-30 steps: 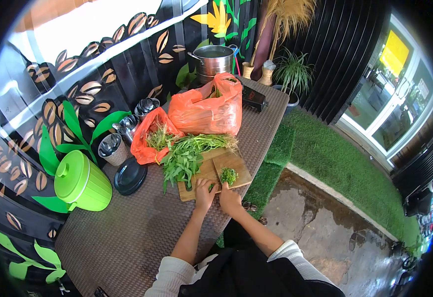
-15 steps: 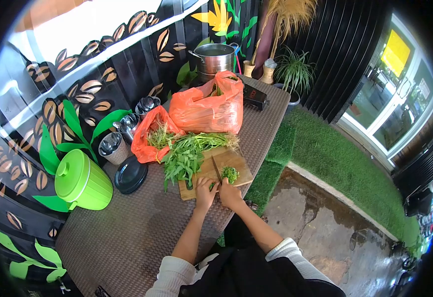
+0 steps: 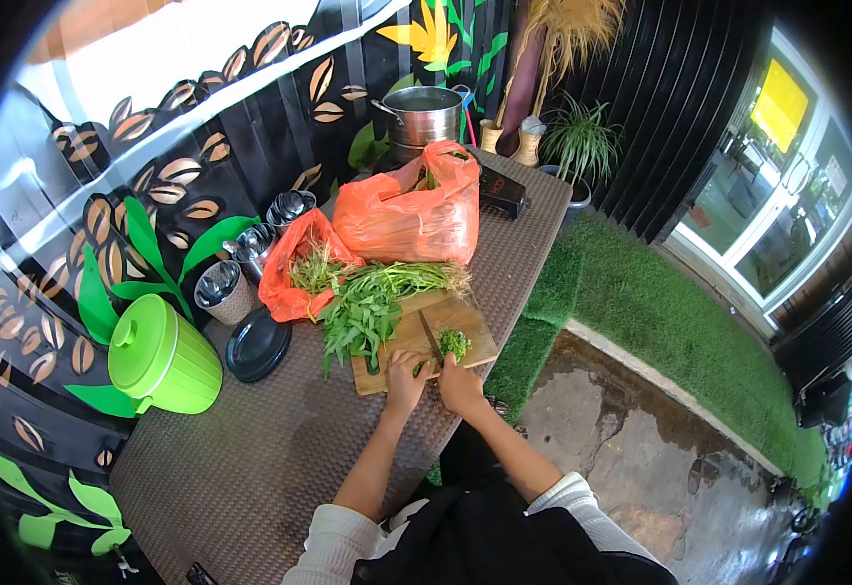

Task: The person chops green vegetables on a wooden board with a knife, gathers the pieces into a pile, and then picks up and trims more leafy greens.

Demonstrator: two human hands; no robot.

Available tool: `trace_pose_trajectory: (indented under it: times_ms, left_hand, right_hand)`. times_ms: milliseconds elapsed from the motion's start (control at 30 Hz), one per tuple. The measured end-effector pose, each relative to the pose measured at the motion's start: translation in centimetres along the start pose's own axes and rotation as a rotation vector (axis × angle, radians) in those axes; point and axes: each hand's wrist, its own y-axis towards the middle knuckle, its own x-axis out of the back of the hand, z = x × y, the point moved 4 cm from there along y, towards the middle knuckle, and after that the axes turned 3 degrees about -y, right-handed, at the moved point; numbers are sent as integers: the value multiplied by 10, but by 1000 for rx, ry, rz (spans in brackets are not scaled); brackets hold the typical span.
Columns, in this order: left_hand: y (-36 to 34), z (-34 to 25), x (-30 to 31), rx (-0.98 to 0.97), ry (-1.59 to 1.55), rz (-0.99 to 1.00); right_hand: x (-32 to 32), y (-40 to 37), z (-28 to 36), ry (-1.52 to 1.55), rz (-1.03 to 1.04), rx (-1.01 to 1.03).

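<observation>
Right hand (image 3: pixel 461 388): wraps fingers around knife (image 3: pixel 429 328), slightly farther right than a second ago; apparently mid-cut.
Left hand (image 3: pixel 406 378): curls fingers; cannot tell around what.
Chopped greens (image 3: pixel 455 341): on board (image 3: pixel 409 333), right of knife.

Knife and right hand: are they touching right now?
Touching. The head view shows the right hand closed on the handle end of the knife, its blade extending from the grip over the wooden cutting board.
</observation>
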Motion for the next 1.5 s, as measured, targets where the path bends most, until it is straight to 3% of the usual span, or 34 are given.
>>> trace_pose_trajectory:
  times_ms: [67, 133, 300, 700, 833, 933, 1067, 1167, 1233, 1500]
  left_hand:
    - [2, 0, -3, 18, -6, 12]
    - [1, 2, -2, 170, -61, -27]
    - [2, -3, 0, 169, -88, -44]
    - [2, -2, 1, 195, -101, -68]
    - [1, -4, 2, 172, -83, -64]
    - [0, -1, 1, 220, -146, -89]
    - [-2, 0, 0, 151, -57, -44]
    - [-4, 0, 3, 109, -28, -151]
    - [-5, -7, 6, -21, 59, -64]
    - [0, 0, -1, 10, 32, -30]
  right_hand:
    - [3, -1, -2, -15, -14, 21]
    - [4, -4, 0, -31, -27, 46]
    - [-13, -5, 12, 67, -16, -48]
    - [-13, 2, 14, 86, -54, -40]
    - [-4, 5, 11, 41, 18, 23]
    - [-7, -9, 14, 41, -53, -4]
    - [-17, 0, 13, 57, -70, -78]
    - [-10, 3, 11, 70, -74, -83]
    - [-8, 1, 10, 42, -68, -60]
    - [-3, -6, 9, 15, 11, -1]
